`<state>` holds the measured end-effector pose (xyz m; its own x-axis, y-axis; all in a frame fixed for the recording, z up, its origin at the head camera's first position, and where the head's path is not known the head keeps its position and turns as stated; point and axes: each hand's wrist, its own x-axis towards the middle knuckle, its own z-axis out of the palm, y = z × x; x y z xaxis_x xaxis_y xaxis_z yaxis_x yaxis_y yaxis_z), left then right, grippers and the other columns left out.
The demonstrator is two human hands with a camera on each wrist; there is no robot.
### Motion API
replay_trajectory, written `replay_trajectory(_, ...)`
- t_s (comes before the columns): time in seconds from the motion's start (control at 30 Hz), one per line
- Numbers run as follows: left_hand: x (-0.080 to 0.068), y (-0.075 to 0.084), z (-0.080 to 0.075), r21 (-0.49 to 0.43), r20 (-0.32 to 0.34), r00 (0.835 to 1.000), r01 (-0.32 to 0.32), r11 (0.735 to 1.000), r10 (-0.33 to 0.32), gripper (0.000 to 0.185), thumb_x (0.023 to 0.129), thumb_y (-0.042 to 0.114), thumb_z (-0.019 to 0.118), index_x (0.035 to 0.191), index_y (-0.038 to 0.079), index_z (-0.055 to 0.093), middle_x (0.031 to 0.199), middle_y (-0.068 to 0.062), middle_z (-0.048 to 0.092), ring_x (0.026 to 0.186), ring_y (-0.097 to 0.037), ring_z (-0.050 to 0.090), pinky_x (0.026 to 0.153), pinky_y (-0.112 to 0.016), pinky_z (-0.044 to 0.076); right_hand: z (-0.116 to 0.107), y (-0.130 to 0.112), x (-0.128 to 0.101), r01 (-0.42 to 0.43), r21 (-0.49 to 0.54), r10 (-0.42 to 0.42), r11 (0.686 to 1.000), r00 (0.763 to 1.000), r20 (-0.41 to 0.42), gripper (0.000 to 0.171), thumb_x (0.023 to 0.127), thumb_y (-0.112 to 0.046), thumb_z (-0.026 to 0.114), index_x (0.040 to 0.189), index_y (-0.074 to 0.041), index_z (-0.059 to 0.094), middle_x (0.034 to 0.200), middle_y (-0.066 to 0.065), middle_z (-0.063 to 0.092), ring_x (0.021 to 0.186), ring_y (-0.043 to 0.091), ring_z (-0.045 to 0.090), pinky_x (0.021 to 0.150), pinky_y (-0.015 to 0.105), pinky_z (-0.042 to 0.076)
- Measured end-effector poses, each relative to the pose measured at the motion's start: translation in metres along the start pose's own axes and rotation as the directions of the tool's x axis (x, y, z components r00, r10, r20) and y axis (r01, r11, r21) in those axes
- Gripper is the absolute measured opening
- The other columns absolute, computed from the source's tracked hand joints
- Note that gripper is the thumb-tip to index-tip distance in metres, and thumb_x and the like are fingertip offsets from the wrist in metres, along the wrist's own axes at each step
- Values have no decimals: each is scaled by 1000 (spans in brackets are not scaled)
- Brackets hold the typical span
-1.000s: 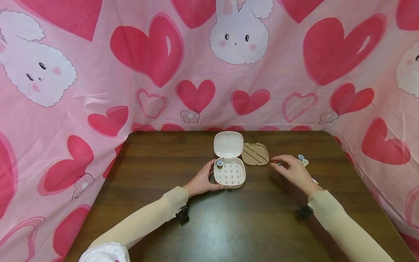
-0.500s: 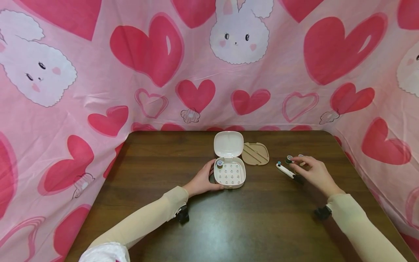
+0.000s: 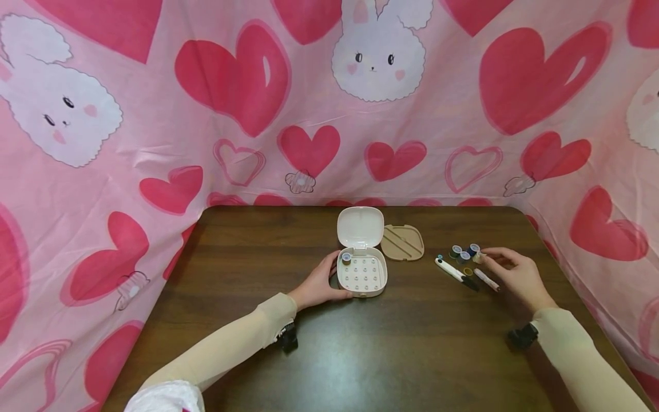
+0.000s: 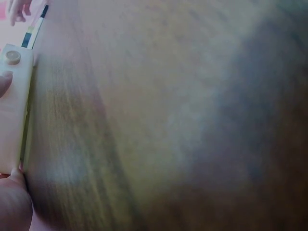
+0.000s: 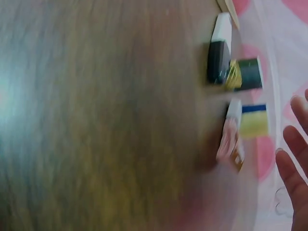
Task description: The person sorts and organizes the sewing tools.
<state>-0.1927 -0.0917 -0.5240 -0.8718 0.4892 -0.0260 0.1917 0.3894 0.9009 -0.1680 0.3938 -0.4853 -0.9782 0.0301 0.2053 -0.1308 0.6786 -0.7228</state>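
Observation:
My left hand (image 3: 320,283) grips the left side of a white hinged sewing box (image 3: 362,293), its lid standing up. Rows of small pegs fill the box floor, and one thread spool (image 3: 346,259) sits at the far left corner. In the left wrist view a thumb lies on the box's front wall (image 4: 12,110) beside a round button. My right hand (image 3: 517,277) is at the right cluster, with its fingertips right at a pale yellow spool (image 3: 479,258). The right wrist view shows spread fingers (image 5: 291,175) beside that yellow spool (image 5: 254,124).
A beige compartment tray (image 3: 403,242) lies right of the lid. Beside the right hand are a green spool (image 3: 455,252), two blue-toned spools (image 3: 464,257), a gold ring (image 3: 467,272), a white-and-black slim tool (image 3: 455,273) and a pink-patterned tube (image 3: 486,280).
My right hand has moved right, from beside the tray, past the green spool, to the yellow spool, uncovering the slim tool, tube and spools. My left hand stays on the box.

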Motion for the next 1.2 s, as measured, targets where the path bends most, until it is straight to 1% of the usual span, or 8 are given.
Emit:
replay_trajectory(0.2,1,-1,1,0,0,1000,-2,1000,2,112,78,23,94,161,4,23,163,-16,32,149,-28,41,121,-38,37,-7,17,0,-31,13,31,999,999,-12,35,98,-29,75,126,-8,72,104,-27,69,86,-8,61,74,6,45)
replay_trajectory(0.33,0,-1,0,-3,-2,1000,0,1000,0,112,77,23,94,162,4,23,163,-16,32,149,-28,41,121,-38,37,-9,24,0,-62,-19,63,998,994,89,47,99,-36,73,137,-10,64,128,-2,70,102,-3,61,81,9,45)
replay_trajectory(0.4,-1,0,0,1,0,1000,7,1000,-7,112,78,23,94,162,4,22,163,-16,32,149,-27,41,121,-38,37,-9,26,1,-78,-39,84,996,983,164,55,100,-39,71,145,-9,58,146,18,58,128,15,57,105,27,48)
replay_trajectory(0.47,-2,1,0,6,2,1000,15,1000,-15,113,78,23,94,162,4,22,164,-16,31,149,-27,40,121,-38,37,-9,28,3,-78,-56,88,995,971,221,63,100,-40,70,151,-7,52,155,29,45,146,37,41,118,55,37)
replay_trajectory(0.57,-2,1,0,13,6,1000,24,1000,-24,113,78,23,94,162,5,21,164,-15,31,149,-27,40,121,-38,37,-10,32,6,-93,-38,99,995,964,246,70,100,-39,70,155,-3,45,161,35,30,152,57,12,113,83,13)
replay_trajectory(0.77,-2,2,0,14,5,1000,20,1000,-20,112,78,23,94,162,5,22,164,-15,31,149,-27,40,121,-37,37,-12,35,9,-126,8,122,992,969,213,73,101,-41,68,157,-3,42,162,35,28,153,55,11,115,79,16)
replay_trajectory(0.97,-1,3,0,18,4,1000,19,1000,-19,112,78,24,94,162,5,22,164,-15,31,149,-27,41,121,-38,37,-12,40,12,-96,-35,101,995,977,190,68,101,-41,69,151,0,48,158,39,32,149,61,17,113,81,18)
replay_trajectory(1.2,-2,3,0,24,12,999,35,999,-36,112,79,25,94,163,6,21,165,-14,30,149,-26,41,121,-37,37,-13,49,16,-121,-102,141,987,963,228,75,100,-43,70,155,-1,44,162,41,15,150,61,9,112,84,11)
